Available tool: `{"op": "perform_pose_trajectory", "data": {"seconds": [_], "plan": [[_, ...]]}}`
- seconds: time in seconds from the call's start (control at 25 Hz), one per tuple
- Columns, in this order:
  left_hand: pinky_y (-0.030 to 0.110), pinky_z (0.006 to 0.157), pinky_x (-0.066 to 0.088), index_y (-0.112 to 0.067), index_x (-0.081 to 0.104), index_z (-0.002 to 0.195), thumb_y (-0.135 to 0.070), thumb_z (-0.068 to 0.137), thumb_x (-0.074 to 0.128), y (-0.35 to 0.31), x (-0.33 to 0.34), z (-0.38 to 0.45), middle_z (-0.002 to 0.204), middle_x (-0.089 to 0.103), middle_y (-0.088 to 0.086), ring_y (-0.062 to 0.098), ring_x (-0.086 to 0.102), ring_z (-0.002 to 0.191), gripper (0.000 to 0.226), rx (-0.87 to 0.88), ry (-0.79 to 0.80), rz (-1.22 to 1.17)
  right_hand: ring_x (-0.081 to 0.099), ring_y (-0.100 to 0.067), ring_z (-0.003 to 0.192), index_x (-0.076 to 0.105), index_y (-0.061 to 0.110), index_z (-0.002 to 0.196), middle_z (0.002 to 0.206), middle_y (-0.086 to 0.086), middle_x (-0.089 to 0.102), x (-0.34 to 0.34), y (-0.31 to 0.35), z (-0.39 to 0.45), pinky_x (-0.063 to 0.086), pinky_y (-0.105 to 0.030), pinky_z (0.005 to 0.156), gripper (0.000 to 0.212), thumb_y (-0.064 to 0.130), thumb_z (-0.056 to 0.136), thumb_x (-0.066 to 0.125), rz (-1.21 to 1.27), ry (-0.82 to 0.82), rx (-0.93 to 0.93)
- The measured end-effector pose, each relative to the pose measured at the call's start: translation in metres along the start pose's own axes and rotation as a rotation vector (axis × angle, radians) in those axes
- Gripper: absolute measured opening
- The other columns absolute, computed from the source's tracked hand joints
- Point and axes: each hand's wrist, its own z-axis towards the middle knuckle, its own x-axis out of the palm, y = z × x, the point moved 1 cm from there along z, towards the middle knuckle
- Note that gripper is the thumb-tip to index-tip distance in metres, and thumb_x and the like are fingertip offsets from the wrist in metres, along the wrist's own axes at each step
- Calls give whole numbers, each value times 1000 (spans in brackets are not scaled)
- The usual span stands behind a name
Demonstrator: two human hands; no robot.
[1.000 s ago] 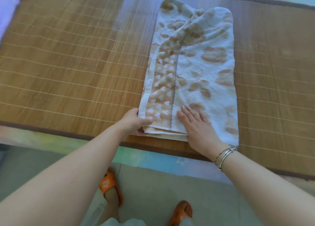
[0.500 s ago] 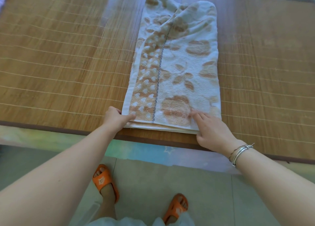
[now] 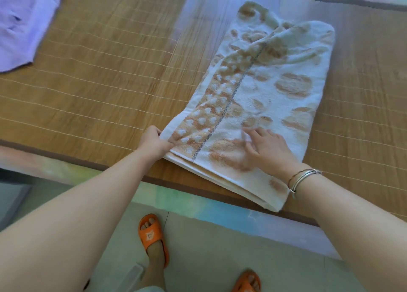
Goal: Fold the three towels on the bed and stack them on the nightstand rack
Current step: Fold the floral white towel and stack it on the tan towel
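Head view | bamboo mat (image 3: pixel 92 87) over bed, tiled floor (image 3: pixel 220 258) below | folded patterned towel (image 3: pixel 253 106) at near edge | left hand (image 3: pixel 154 141) fingers pinch its corner | right hand (image 3: pixel 271 146) fingers flat, spread on it | lilac towel (image 3: pixel 24 21) far left

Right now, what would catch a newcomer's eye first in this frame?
The white towel with orange blotches, folded long, lies on the woven mat at centre right. The left hand pinches its near left corner while the right hand presses flat on it. A purple cloth sits at far left.
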Motion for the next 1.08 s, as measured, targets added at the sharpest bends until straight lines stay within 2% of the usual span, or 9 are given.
{"op": "perform_pose_trajectory", "data": {"seconds": [0.28,0.44,0.56,0.64,0.72,0.84,0.92,1.0,1.08], "plan": [[31,66,33,-13,45,100,-7,86,59,43,-150,109,102,49,6,21,45,88,21,-9,-276,102,44,-19,116,35,27,143,115,0,58,23,162,110,26,-35,97,49,30,95,30,17,119,-254],[36,71,39,-9,48,104,-10,86,57,53,-225,179,101,52,9,26,47,87,20,52,-362,141,44,-20,111,27,29,148,102,0,61,35,249,174,30,-34,87,52,27,96,31,148,244,-354],[38,70,42,-8,49,103,-11,85,55,56,-270,233,99,58,12,31,51,86,20,95,-408,226,44,-16,92,24,30,149,76,8,54,38,303,225,30,-30,76,55,23,95,32,276,336,-357],[40,72,43,-9,50,104,-13,84,56,55,-280,255,99,62,14,34,55,91,21,97,-431,262,45,-12,71,24,34,147,64,9,48,38,322,246,29,-25,64,55,21,94,32,368,408,-318],[42,79,43,-9,49,110,-9,84,55,56,-278,271,108,62,15,37,54,102,26,83,-428,300,48,-14,61,28,39,142,63,3,49,37,332,264,30,-24,59,53,20,93,33,480,485,-241],[42,99,34,-10,42,128,0,84,50,56,-254,277,131,49,11,35,39,123,46,70,-461,338,50,-17,67,38,42,134,71,-5,58,32,327,281,40,-26,63,49,17,92,35,664,613,-134],[46,115,17,-12,33,138,-1,83,53,51,-240,274,148,33,8,34,19,139,60,104,-499,434,53,-16,71,44,42,129,75,-5,66,30,320,286,43,-26,66,47,17,90,36,760,655,-106],[50,119,-1,-17,23,144,-7,82,59,43,-226,268,159,10,5,35,1,145,73,153,-498,523,55,-16,70,52,31,127,78,-7,69,30,316,286,44,-22,64,44,11,90,37,912,637,-74],[51,118,-6,-22,20,147,-11,84,59,28,-207,258,160,-2,1,33,-8,146,74,215,-459,555,56,-18,62,60,12,119,77,-13,68,24,305,285,44,-24,59,38,2,90,38,1186,534,40]]}}
